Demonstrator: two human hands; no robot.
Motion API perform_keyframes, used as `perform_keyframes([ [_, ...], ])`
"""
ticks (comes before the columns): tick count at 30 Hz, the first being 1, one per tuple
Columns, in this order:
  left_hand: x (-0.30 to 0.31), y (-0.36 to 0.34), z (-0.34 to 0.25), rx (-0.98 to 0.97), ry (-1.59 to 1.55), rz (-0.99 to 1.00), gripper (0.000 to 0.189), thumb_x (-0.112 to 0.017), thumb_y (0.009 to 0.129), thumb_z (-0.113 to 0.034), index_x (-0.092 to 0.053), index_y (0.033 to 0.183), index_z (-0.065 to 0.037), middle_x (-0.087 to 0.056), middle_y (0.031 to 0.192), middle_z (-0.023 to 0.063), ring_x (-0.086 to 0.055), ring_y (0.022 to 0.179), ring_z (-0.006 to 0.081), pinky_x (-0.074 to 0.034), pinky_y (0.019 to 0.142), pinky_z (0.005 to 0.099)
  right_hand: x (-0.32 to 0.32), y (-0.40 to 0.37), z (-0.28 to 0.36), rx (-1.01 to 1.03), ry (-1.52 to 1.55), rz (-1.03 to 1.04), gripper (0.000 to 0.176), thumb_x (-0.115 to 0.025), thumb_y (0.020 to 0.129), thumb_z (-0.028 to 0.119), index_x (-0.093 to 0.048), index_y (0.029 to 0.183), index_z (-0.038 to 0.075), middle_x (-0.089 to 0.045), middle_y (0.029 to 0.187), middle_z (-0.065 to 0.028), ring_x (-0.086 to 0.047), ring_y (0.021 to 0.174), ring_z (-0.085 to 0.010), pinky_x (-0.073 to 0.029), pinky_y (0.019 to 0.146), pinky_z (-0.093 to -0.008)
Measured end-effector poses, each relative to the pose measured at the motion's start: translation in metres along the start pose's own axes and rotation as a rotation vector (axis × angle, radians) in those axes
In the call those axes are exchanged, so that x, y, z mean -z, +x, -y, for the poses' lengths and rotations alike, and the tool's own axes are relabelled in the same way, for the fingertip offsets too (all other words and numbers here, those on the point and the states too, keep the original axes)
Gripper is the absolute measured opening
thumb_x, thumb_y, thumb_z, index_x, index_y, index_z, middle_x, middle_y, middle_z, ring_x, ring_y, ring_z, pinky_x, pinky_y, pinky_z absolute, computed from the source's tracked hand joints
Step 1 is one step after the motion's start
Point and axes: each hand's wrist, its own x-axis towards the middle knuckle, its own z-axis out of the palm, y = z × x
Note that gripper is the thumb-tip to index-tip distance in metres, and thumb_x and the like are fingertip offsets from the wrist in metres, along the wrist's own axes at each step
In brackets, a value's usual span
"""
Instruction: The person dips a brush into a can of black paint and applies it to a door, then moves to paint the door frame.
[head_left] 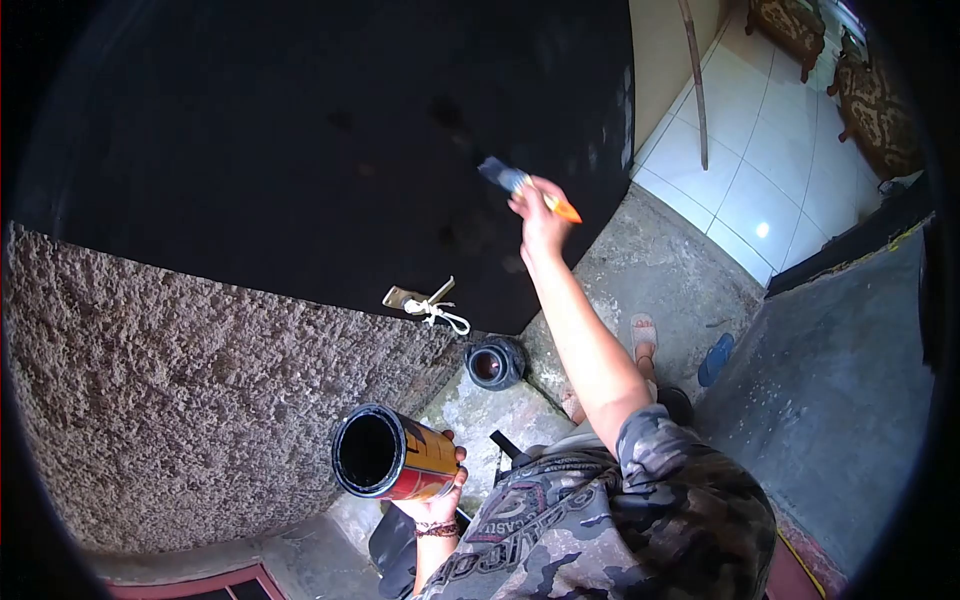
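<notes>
My right hand (541, 217) is closed round a paintbrush (507, 177) with an orange handle end, its bristles against or close to a large black surface (280, 140). Lower down, my left hand (446, 490) grips a yellow and red paint can (428, 463) from its right side and underneath. The can's open mouth shows a dark inside; how full it is cannot be made out. Below the black surface's edge, a light-coloured latch (402, 298) has a white cord (434, 311) tied to it.
A dark round pot (495, 363) stands on the concrete ground near my feet. A rough stone wall (200, 390) fills the left. At the upper right are white floor tiles (755, 195), a stick (697, 90) and carved furniture (875, 105). A blue slipper (716, 360) lies at the right.
</notes>
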Motion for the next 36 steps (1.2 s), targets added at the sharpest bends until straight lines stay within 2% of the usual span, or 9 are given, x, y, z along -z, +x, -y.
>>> perform_keyframes([
  [4, 0.001, -0.002, -0.002, 0.004, -0.016, -0.009, 0.081, -0.055, 0.085, -0.071, -0.047, 0.141, -0.013, -0.051, 0.134, 0.0311, -0.054, 0.103, 0.0495, -0.056, 0.066, 0.054, -0.014, -0.002, 0.007, 0.003, -0.085, -0.099, 0.013, -0.07, 0.091, 0.002, -0.066, 0.104, 0.001, -0.069, 0.094, -0.0089, -0.069, 0.077, -0.0131, -0.063, 0.069, -0.0269],
  [8, 0.009, -0.005, -0.006, -0.014, 0.081, -0.001, 0.085, -0.057, 0.081, -0.072, -0.045, 0.145, -0.018, -0.049, 0.137, 0.0275, -0.049, 0.105, 0.0446, -0.054, 0.063, 0.0488, -0.115, -0.009, 0.08, 0.209, 0.075, 0.128, 0.012, -0.071, 0.087, -0.001, -0.069, 0.099, -0.002, -0.07, 0.089, -0.0082, -0.068, 0.072, -0.0119, -0.059, 0.067, -0.0246],
  [11, 0.006, -0.004, -0.005, -0.038, 0.063, -0.014, 0.086, -0.055, 0.081, -0.074, -0.046, 0.144, -0.017, -0.051, 0.136, 0.0274, -0.051, 0.104, 0.0449, -0.053, 0.061, 0.0482, -0.137, -0.012, 0.112, 0.195, 0.312, 0.303, 0.022, -0.069, 0.091, 0.0, -0.062, 0.112, -0.003, -0.069, 0.097, -0.0131, -0.07, 0.078, -0.0174, -0.062, 0.071, -0.0283],
  [19, 0.004, 0.001, -0.01, -0.034, -0.021, -0.056, 0.082, -0.054, 0.084, -0.073, -0.048, 0.14, -0.014, -0.053, 0.131, 0.03, -0.055, 0.101, 0.0496, -0.056, 0.062, 0.0521, 0.002, -0.013, -0.006, -0.093, -0.104, -0.233, 0.018, -0.07, 0.088, -0.002, -0.066, 0.106, -0.002, -0.069, 0.093, -0.0117, -0.069, 0.073, -0.0152, -0.063, 0.066, -0.0269],
  [21, 0.004, 0.001, -0.012, -0.032, -0.02, -0.055, 0.082, -0.054, 0.083, -0.073, -0.048, 0.14, -0.014, -0.053, 0.131, 0.03, -0.055, 0.101, 0.0496, -0.056, 0.062, 0.0522, -0.005, -0.017, -0.009, -0.058, -0.095, -0.17, 0.017, -0.072, 0.086, -0.003, -0.067, 0.102, -0.002, -0.07, 0.092, -0.0118, -0.069, 0.072, -0.0161, -0.063, 0.066, -0.0276],
  [25, 0.007, 0.002, -0.015, -0.037, 0.004, -0.013, 0.083, -0.055, 0.084, -0.073, -0.047, 0.141, -0.014, -0.052, 0.132, 0.0299, -0.055, 0.102, 0.0494, -0.056, 0.063, 0.0522, -0.098, -0.031, 0.056, 0.108, 0.095, 0.064, 0.012, -0.071, 0.089, -0.001, -0.066, 0.1, -0.001, -0.07, 0.093, -0.0122, -0.07, 0.075, -0.0162, -0.062, 0.069, -0.0292],
  [28, 0.007, 0.0, -0.015, -0.039, 0.001, -0.018, 0.082, -0.054, 0.084, -0.072, -0.047, 0.141, -0.014, -0.052, 0.133, 0.0299, -0.055, 0.102, 0.0493, -0.056, 0.064, 0.0521, -0.127, -0.038, 0.101, 0.143, 0.253, 0.304, 0.022, -0.069, 0.091, 0.001, -0.058, 0.11, -0.002, -0.068, 0.1, -0.0145, -0.071, 0.082, -0.0207, -0.061, 0.075, -0.032],
  [32, 0.006, 0.002, -0.014, -0.045, 0.012, -0.083, 0.084, -0.054, 0.083, -0.074, -0.047, 0.142, -0.015, -0.052, 0.132, 0.029, -0.055, 0.1, 0.0478, -0.054, 0.06, 0.0497, -0.095, -0.029, 0.064, 0.142, 0.177, 0.243, 0.02, -0.069, 0.092, 0.001, -0.06, 0.11, 0.0, -0.068, 0.1, -0.0129, -0.071, 0.082, -0.0197, -0.062, 0.075, -0.0319],
  [36, 0.002, 0.004, -0.014, -0.047, 0.033, -0.075, 0.085, -0.054, 0.081, -0.075, -0.046, 0.143, -0.017, -0.052, 0.134, 0.0288, -0.055, 0.099, 0.0466, -0.053, 0.058, 0.0479, 0.008, -0.02, -0.02, -0.069, -0.093, -0.067, 0.02, -0.069, 0.09, 0.0, -0.062, 0.109, -0.002, -0.068, 0.098, -0.0129, -0.07, 0.08, -0.0189, -0.063, 0.071, -0.0296],
])
